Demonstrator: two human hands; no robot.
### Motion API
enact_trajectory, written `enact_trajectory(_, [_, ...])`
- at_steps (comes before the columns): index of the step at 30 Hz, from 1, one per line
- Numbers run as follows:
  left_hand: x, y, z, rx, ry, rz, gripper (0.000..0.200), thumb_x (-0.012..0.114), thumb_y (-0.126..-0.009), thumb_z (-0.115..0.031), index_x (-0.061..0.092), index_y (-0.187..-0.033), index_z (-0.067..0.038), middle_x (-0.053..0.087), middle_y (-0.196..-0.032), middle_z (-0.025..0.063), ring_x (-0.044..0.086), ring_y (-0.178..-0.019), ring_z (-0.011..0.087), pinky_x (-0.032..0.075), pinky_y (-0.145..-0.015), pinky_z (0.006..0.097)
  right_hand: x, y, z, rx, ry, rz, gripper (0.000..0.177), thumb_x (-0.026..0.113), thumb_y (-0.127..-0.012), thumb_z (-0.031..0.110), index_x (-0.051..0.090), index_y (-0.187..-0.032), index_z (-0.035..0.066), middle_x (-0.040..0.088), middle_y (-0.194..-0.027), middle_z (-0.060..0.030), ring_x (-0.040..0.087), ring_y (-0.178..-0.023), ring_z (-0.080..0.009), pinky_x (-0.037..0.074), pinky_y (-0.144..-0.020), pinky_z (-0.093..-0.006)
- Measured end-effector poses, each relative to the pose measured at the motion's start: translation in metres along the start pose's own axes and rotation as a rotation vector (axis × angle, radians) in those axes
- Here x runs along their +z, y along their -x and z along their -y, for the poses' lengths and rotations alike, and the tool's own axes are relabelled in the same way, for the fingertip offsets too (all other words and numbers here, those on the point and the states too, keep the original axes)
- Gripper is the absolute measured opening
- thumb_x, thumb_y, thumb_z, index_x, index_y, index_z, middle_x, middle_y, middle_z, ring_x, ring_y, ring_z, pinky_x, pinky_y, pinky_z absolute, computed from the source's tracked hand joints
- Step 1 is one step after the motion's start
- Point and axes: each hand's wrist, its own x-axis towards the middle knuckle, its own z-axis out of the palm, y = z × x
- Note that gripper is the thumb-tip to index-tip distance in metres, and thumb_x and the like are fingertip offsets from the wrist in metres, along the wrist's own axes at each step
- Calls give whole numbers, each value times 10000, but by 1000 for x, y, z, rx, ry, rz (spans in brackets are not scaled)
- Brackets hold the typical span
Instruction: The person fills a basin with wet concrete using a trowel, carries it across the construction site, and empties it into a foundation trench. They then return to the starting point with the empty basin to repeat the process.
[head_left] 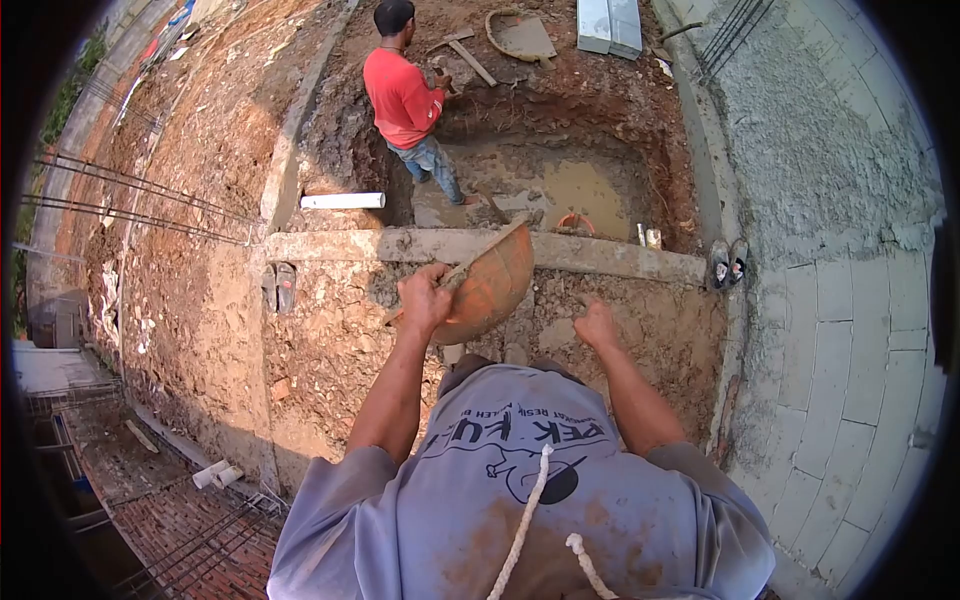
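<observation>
The left hand (425, 297) grips the rim of an orange, mud-stained basin (492, 285). The basin is tilted steeply on its side, in front of the wearer's body and to the right of that hand. Its upper end overlaps, in view, the concrete beam (620, 258) that borders the near edge of the pit (590, 190); contact between the two cannot be confirmed. The right hand (597, 325) is apart from the basin, above the soil on the near side of the beam. Its fingers are partly curled and no object is visible in it; whether it is clenched cannot be told.

The pit contains muddy water. A co-worker in a red top (403, 98) stands at its left side, with a dark object at the hands, too small to identify. An orange rim (577, 222) shows in the pit beside the beam. A white pipe (343, 201) lies at the pit's near left corner. One pair of sandals (729, 265) is at the beam's right end; dark footwear (280, 288) is near its left end.
</observation>
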Motion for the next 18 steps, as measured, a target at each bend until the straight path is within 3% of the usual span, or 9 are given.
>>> enact_trajectory(18, [4, -3, 3, -3, 19, -26, 203, 595, -672, -196, 652, -847, -110, 633, -812, 110, 579, -814, 289, 342, -812, 367, 8, -7, -8, 46, 38, 10, 415, 562, -720, 172, 553, -1128, 102, 560, -1054, -233, 523, -1012, -372, 421, -876, -406])
